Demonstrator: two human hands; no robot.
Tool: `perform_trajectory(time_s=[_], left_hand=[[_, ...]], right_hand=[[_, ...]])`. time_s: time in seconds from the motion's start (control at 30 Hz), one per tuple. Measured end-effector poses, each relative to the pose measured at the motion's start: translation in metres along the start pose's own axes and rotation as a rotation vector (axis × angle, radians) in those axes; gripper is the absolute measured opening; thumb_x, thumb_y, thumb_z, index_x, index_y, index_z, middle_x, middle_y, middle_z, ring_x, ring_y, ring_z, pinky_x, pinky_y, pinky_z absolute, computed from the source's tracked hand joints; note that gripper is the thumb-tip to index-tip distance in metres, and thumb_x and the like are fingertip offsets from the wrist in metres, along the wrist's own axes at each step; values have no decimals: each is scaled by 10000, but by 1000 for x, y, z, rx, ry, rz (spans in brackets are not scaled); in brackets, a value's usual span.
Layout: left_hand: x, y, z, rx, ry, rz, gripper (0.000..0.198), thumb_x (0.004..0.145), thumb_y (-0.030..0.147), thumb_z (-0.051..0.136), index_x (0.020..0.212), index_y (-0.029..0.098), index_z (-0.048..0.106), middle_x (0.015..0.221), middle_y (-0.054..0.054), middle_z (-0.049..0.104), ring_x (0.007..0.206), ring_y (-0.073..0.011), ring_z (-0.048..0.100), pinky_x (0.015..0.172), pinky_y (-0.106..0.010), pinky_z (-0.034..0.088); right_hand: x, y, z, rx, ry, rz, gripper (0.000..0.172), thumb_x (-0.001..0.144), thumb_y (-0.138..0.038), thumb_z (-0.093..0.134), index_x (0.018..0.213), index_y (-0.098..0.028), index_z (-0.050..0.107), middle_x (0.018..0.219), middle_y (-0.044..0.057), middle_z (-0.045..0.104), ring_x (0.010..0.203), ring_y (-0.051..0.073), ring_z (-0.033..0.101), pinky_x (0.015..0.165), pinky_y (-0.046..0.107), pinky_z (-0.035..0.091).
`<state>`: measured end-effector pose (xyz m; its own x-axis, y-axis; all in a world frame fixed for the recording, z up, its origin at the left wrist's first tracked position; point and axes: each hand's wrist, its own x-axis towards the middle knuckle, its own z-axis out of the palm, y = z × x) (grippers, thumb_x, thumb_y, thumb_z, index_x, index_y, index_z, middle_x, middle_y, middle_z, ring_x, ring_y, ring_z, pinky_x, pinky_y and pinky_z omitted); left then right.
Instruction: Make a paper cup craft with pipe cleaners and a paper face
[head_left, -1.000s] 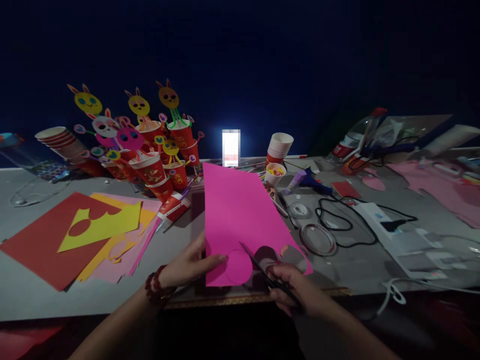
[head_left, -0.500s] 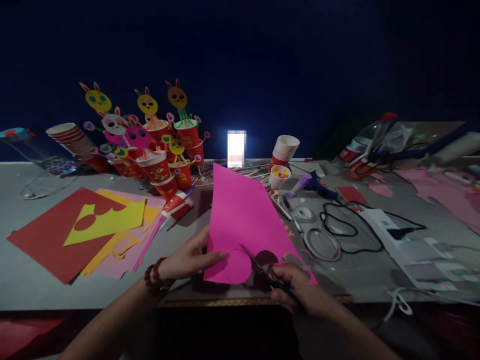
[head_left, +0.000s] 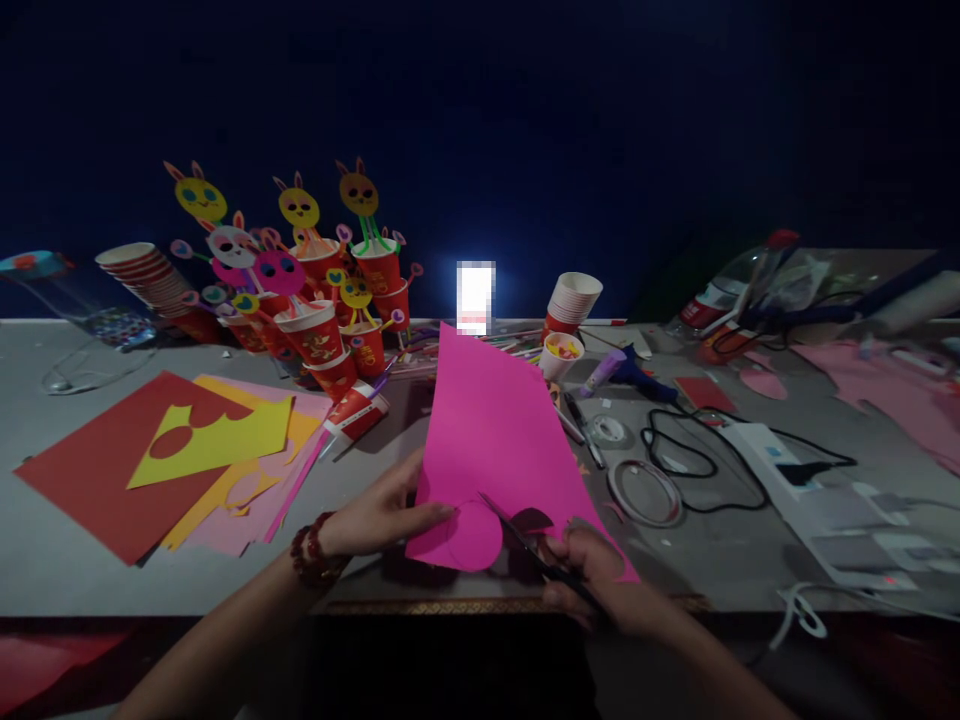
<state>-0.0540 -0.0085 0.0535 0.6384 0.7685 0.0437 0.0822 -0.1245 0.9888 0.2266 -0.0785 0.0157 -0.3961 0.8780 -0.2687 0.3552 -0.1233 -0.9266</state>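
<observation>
A bright pink sheet of paper (head_left: 495, 430) is held up over the front of the table. My left hand (head_left: 394, 510) pinches its lower left part, thumb on top and fingers hidden underneath. A circle is outlined near the thumb, and its right side is cut free along a curve. My right hand (head_left: 585, 570) is closed round the handles of dark scissors (head_left: 536, 555). Their blades lie at the upper right edge of the circle, pointing up and left. Round cut-outs leave gaps in the sheet beside my right hand.
Coloured paper sheets (head_left: 112, 470) lie at left. Behind them stand red paper cups (head_left: 315, 335) with rabbit-faced figures. A stack of cups (head_left: 574, 298), a glue stick (head_left: 604, 372), tape rolls (head_left: 645, 492), black cable and a power strip (head_left: 787, 480) are at right.
The top of the pink sheet has swung slightly to the right. My hands and the scissors stay almost in the same place at the circle's edge.
</observation>
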Motion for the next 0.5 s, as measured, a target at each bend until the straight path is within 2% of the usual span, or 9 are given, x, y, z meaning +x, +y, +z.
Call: perform_trajectory(time_s=[0.27,0.5], left_hand=[[-1,3,1,53,-11,30,619,903,293,616,1465,215,369,1415,-129,503,1234,-262,521,1066,-433,425],[0,4,0,76,-5,12,584,900,307,625,1438,222,415,1410,-112,517,1266,-255,502,1070,-410,424]], right_hand=[[-1,-1,1,56,35,154,379,608,-387,722,706,-229,392,614,-75,367,507,77,305,432,205,265],[2,4,2,29,26,77,461,610,-477,717,649,-238,324,616,-70,338,517,83,272,447,217,271]])
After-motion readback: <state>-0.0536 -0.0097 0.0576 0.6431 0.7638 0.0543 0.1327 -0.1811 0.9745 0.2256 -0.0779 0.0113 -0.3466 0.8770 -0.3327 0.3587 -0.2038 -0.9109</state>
